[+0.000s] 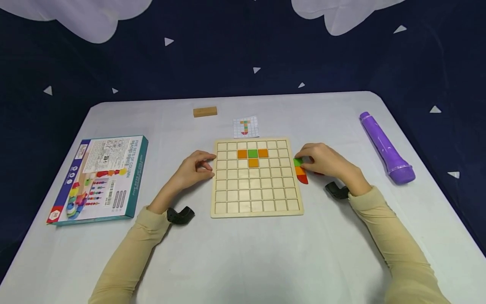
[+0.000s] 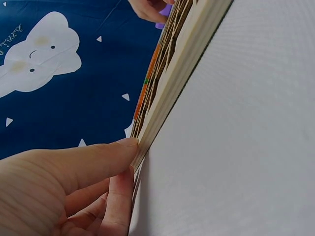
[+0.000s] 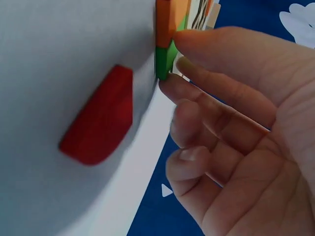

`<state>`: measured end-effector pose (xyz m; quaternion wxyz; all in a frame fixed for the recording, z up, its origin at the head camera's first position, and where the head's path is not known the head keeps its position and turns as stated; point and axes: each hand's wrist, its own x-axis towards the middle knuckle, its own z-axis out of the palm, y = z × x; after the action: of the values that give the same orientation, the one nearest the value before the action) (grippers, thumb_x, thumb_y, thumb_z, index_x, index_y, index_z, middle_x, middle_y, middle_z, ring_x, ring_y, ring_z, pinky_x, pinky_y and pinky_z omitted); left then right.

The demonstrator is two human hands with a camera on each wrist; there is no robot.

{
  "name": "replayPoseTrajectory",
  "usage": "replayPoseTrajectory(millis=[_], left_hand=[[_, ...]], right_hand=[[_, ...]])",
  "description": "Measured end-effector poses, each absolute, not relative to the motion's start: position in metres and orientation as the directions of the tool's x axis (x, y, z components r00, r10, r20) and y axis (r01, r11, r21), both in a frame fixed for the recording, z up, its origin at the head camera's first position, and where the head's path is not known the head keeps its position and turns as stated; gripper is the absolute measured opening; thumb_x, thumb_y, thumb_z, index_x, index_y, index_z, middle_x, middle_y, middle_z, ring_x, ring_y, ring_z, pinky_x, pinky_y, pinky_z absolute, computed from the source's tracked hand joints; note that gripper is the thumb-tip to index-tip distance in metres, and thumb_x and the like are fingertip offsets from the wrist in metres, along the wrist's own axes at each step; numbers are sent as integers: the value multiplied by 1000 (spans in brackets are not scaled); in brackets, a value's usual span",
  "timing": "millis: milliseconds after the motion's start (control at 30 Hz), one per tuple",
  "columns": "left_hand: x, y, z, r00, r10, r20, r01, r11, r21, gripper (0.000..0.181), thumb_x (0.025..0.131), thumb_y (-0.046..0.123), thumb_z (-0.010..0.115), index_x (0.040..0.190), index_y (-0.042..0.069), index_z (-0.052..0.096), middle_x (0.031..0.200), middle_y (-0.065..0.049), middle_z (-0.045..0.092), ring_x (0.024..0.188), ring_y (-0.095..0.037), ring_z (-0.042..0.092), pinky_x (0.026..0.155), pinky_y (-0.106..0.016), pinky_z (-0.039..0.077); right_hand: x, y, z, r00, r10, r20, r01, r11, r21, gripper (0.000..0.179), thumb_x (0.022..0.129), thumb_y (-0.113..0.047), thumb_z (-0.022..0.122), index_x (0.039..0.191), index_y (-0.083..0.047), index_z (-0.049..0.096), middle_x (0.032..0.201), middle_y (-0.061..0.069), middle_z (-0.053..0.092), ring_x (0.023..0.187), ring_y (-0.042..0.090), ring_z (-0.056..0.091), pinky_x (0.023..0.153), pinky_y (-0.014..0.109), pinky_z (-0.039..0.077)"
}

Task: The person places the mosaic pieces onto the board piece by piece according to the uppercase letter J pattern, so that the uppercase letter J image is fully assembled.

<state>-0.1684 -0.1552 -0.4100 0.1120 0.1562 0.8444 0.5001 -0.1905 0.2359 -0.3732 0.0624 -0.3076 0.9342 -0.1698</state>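
A wooden grid board lies mid-table, with orange tiles and one green tile set in its upper cells. My left hand pinches the board's left edge between thumb and finger. At the board's right side, my right hand pinches a green block by thumb and fingertip. It stands in line with an orange block and a red rounded piece. Another red piece lies on the cloth beside the right hand, mostly hidden in the head view.
A small pattern card lies just behind the board, with a wooden block to its left. A boxed toy set occupies the table's left. On the right lies a purple microphone-shaped object. Black wrist mounts sit at both cuffs.
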Motion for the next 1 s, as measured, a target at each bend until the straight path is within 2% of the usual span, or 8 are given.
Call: replayPoseTrajectory(millis=[400, 600, 733, 867, 1000], left_hand=[[-167, -155, -410, -928, 371, -37, 146, 452, 880, 51, 78, -6, 68, 127, -8, 52, 124, -24, 49, 96, -33, 59, 72, -4, 47], [-167, -155, -409, -929, 368, -34, 147, 454, 879, 51, 79, -5, 68, 127, -8, 52, 123, -24, 49, 96, -32, 59, 72, -5, 47], [-167, -155, -410, -929, 368, -36, 146, 457, 877, 51, 79, -5, 68, 127, -7, 52, 123, -24, 49, 94, -27, 59, 72, -5, 48], [-169, -156, -411, -932, 362, -26, 153, 458, 876, 50, 78, -5, 68, 126, -7, 53, 122, -23, 50, 90, -19, 58, 71, -5, 48], [-168, -155, -410, -931, 364, -35, 147, 458, 877, 50, 78, -4, 69, 126, -7, 53, 122, -23, 50, 90, -16, 58, 71, -6, 48]], right_hand=[[-191, 240, -374, -804, -593, -32, -541, 754, -373, 25, 79, -4, 69, 104, 0, 70, 101, 11, 69, 81, 19, 57, 74, 34, 51], [-193, 241, -377, -802, -597, -20, -545, 744, -386, 25, 80, -5, 69, 105, 1, 70, 101, 12, 68, 89, 22, 61, 83, 40, 54], [-195, 240, -379, -801, -598, -14, -548, 743, -385, 26, 80, -5, 70, 105, 1, 69, 101, 12, 68, 92, 23, 62, 85, 41, 54], [-196, 239, -379, -802, -597, -6, -553, 747, -368, 26, 80, -5, 69, 105, 1, 69, 100, 11, 67, 89, 21, 60, 82, 40, 54], [-195, 238, -378, -816, -578, -20, -537, 771, -342, 26, 80, -6, 68, 105, 1, 70, 98, 12, 67, 85, 21, 59, 78, 38, 53]])
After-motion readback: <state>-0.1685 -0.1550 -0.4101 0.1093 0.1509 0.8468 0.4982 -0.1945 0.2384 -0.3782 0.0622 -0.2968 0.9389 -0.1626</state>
